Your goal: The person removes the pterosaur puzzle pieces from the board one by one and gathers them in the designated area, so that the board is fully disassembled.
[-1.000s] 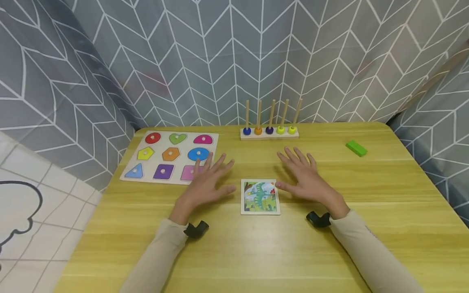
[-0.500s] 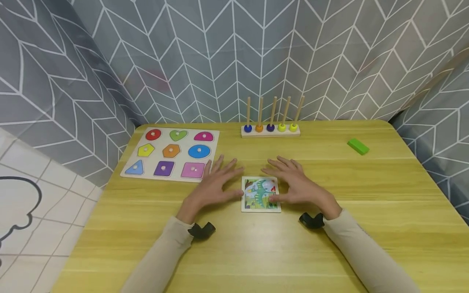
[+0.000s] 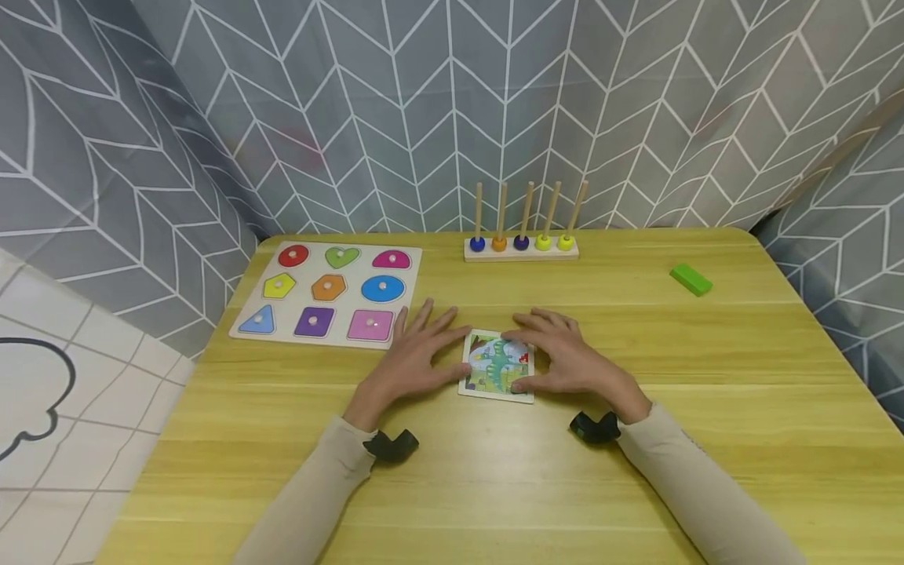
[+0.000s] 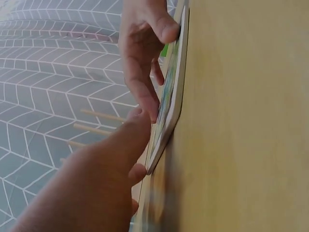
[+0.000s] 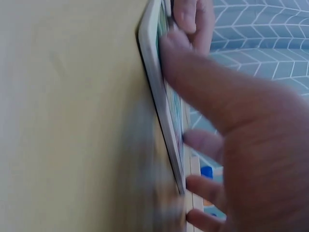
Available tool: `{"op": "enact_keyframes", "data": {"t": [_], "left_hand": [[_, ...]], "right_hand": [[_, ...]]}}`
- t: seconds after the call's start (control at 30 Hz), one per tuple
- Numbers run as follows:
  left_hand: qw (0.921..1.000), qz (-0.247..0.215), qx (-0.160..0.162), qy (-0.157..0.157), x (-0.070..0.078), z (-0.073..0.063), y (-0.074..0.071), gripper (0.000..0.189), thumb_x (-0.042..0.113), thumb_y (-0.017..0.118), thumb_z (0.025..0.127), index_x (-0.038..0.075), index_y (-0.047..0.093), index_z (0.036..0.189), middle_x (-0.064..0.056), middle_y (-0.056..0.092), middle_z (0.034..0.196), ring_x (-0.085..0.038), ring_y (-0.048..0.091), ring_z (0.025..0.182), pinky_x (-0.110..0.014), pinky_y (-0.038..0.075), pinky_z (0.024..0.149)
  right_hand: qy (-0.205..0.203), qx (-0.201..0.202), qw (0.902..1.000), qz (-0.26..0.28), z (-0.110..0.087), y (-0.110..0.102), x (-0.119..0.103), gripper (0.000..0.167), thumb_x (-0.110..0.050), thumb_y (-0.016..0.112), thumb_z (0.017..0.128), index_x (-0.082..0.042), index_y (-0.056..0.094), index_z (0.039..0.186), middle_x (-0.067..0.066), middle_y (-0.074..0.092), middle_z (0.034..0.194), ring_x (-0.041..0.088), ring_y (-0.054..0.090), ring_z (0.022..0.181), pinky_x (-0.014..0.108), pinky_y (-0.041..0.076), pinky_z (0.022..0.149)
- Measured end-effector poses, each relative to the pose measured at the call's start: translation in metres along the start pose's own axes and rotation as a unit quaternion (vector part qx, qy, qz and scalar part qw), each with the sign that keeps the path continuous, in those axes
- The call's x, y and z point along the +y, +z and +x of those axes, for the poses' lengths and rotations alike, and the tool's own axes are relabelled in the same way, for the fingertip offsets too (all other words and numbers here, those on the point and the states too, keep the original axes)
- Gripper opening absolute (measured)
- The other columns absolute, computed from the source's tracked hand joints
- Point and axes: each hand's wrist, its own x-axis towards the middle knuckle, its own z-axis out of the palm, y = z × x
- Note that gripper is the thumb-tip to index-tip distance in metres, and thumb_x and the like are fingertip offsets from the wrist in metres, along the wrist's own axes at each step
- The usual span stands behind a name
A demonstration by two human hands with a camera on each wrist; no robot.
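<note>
A small framed jigsaw puzzle (image 3: 494, 365) with a green flying-dinosaur picture lies flat on the wooden table between both hands, turned slightly. My left hand (image 3: 413, 362) is at its left side; the thumb touches the left edge and the index fingertip is by the top left corner. My right hand (image 3: 565, 359) rests on the right part of the puzzle, thumb low and index finger high on the picture. Its fingers are slightly bent and spread. In the left wrist view the puzzle frame (image 4: 179, 92) lies against the tabletop. Fingers cover parts of the picture.
A white shape board (image 3: 356, 271) with several coloured knobbed pieces lies at the back left. Behind the puzzle stands a peg stand (image 3: 523, 255) with upright rods and coloured beads. A green block (image 3: 690, 279) is at the back right. Patterned curtains (image 3: 480, 102) hang behind the table.
Both hands have come inward to the puzzle, the right hand moving left onto it. The puzzle has turned slightly and shifted a little up and left.
</note>
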Motion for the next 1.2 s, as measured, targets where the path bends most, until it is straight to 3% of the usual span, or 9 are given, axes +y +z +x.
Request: {"op": "enact_keyframes", "data": {"t": [0.2,0.37,0.77,1.03,1.2], "left_hand": [[0.9997,0.019,0.004,-0.014,0.0013,0.0014,0.0016,0.073,0.073,0.046,0.094,0.037,0.039,0.157,0.002,0.025,0.170,-0.034,0.002,0.161,-0.066,-0.004,0.124],[0.9992,0.027,0.001,-0.028,0.0034,0.0018,0.0023,0.071,0.072,0.046,0.095,0.039,0.037,0.157,0.002,0.024,0.171,-0.035,0.003,0.161,-0.067,-0.003,0.124],[0.9991,0.023,0.028,-0.021,0.0034,0.0025,0.0043,0.054,0.058,0.043,0.103,0.039,0.045,0.153,-0.001,0.031,0.168,-0.040,0.012,0.159,-0.069,0.003,0.123],[0.9994,0.029,0.012,-0.012,0.0051,0.0042,0.0064,0.063,0.069,0.044,0.097,0.043,0.041,0.154,0.001,0.027,0.170,-0.041,0.008,0.159,-0.073,0.002,0.121],[0.9990,0.039,0.006,-0.022,0.0081,0.0044,0.0079,0.070,0.075,0.044,0.093,0.044,0.039,0.155,0.002,0.026,0.170,-0.042,0.007,0.159,-0.073,0.001,0.120]], "right_hand": [[0.016,0.040,0.9988,-0.021,0.0044,0.0060,-0.0045,0.075,-0.054,0.084,0.078,-0.019,0.061,0.141,0.012,0.056,0.137,0.032,0.043,0.126,0.050,0.029,0.096],[0.022,0.049,0.9981,-0.030,0.0060,0.0073,-0.0039,0.072,-0.055,0.083,0.078,-0.020,0.063,0.138,0.007,0.058,0.122,0.026,0.045,0.111,0.041,0.027,0.086],[0.029,0.050,0.9983,0.002,0.0052,-0.0008,0.0015,0.056,-0.045,0.087,0.078,-0.016,0.069,0.122,0.000,0.065,0.105,0.018,0.045,0.094,0.038,0.025,0.080],[0.047,0.069,0.9965,0.002,0.0076,0.0038,0.0017,0.055,-0.048,0.088,0.076,-0.016,0.070,0.117,-0.001,0.067,0.099,0.018,0.047,0.092,0.038,0.026,0.080],[0.043,0.080,0.9956,0.024,0.0073,0.0056,0.0034,0.045,-0.042,0.087,0.079,-0.016,0.071,0.112,-0.004,0.064,0.093,0.016,0.044,0.088,0.037,0.024,0.079]]}}
